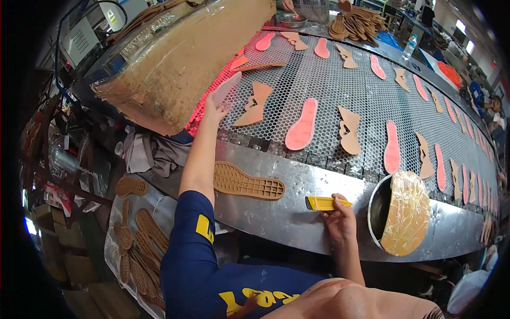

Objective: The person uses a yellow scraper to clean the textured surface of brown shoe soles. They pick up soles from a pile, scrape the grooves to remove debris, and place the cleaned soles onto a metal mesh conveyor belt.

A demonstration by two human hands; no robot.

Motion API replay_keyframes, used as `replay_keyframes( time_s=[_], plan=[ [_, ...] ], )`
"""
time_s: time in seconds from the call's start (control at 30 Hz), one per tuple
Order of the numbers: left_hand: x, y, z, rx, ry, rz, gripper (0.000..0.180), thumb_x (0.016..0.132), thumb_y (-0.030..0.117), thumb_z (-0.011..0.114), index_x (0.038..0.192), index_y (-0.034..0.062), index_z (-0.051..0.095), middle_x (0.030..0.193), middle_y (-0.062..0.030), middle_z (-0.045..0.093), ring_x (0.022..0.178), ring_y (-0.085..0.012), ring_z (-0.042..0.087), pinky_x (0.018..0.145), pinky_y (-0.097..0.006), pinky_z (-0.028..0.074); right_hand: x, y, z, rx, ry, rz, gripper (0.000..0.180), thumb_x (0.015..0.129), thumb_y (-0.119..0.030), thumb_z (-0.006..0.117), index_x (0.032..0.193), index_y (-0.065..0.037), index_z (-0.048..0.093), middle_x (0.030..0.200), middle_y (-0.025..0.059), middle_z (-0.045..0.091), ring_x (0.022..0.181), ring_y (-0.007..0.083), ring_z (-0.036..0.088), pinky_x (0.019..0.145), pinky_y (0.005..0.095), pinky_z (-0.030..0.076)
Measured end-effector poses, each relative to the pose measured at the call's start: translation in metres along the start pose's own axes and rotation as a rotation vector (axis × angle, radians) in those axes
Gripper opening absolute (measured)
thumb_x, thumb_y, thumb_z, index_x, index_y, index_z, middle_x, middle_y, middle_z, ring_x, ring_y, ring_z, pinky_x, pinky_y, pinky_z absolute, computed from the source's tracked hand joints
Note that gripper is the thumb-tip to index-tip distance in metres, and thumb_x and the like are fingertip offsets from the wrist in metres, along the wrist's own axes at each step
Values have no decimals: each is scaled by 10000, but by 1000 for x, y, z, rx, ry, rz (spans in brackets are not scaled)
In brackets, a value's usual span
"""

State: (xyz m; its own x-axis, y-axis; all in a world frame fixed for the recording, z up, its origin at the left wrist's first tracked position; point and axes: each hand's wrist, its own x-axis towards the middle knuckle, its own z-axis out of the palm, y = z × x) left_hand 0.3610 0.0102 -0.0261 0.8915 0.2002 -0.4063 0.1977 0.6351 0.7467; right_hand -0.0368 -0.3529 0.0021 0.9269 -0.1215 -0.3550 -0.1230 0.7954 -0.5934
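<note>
Right hand [340, 220] grips a yellow brush [325, 202] while the outstretched left hand [214, 113] grasps a pink insole [227, 88].

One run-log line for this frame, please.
left hand: on pink insole at belt edge | right hand: holds yellow tool | tan outsole: on metal rim, untouched

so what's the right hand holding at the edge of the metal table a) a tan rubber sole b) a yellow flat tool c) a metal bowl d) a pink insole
b: the right hand grips a flat yellow tool at the steel table's edge, while the left hand reaches up to a pink insole on the mesh belt; the tan sole lies untouched between them.
</note>
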Motion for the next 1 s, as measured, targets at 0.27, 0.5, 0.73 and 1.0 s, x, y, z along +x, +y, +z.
replay_keyframes(
  time_s=[0.27,0.5,0.73,1.0],
  plan=[
    [15,-8,9,489,78,368,601,620,281,762,1120,11,568,1134,-182,573,1058,-286,555,891,-396,471,0,0,4,10,11,-12,194,911,-153,577,1065,-35,562,909,88,605,794,192,600,650,302,486],
    [-36,-40,5,1334,611,574,1003,676,347,747,1412,-47,190,1411,-319,288,1291,-446,342,1065,-512,296,1,-3,9,-6,0,-19,212,909,-166,585,1073,-34,557,917,86,599,792,188,597,646,307,490],
    [-192,-89,4,1218,-37,863,747,717,312,711,1285,-51,389,1267,-316,412,1271,-415,329,1057,-499,261,0,2,1,-1,40,-33,226,932,-192,553,1090,-31,560,983,82,592,833,183,585,647,304,474],
    [-289,-86,-75,1960,737,337,987,773,614,598,1447,19,191,1394,-252,375,1333,-446,264,1043,-667,129,-14,11,29,-399,93,-278,175,944,-170,555,1062,-49,602,866,31,581,668,83,533,584,210,430]
  ],
)
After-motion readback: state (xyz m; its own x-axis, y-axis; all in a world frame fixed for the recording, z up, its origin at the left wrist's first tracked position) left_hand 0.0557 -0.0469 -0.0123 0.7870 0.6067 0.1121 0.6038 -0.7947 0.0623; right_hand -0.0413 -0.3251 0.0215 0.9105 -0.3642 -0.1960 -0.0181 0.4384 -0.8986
